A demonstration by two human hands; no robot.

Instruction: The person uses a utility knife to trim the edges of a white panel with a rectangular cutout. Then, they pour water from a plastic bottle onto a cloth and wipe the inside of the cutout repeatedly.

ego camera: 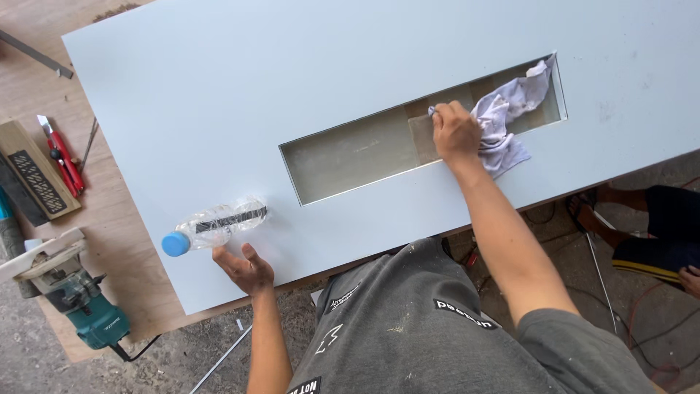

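Note:
A large pale grey-blue panel (240,95) lies flat, with a long rectangular cut-out (357,157) in it. My right hand (453,133) presses a crumpled white cloth (507,117) into the right part of that cut-out, fingers closed on it. My left hand (246,268) rests open, palm up, on the panel's near edge. Just above it lies a clear plastic bottle (215,225) with a blue cap, on its side and apart from the fingers.
A teal power tool (76,299) with a cord sits on the plywood board at the lower left. A red utility knife (62,153) and a wooden block (33,179) lie beside it. Another person's sandalled foot (605,208) and cables are on the floor at right.

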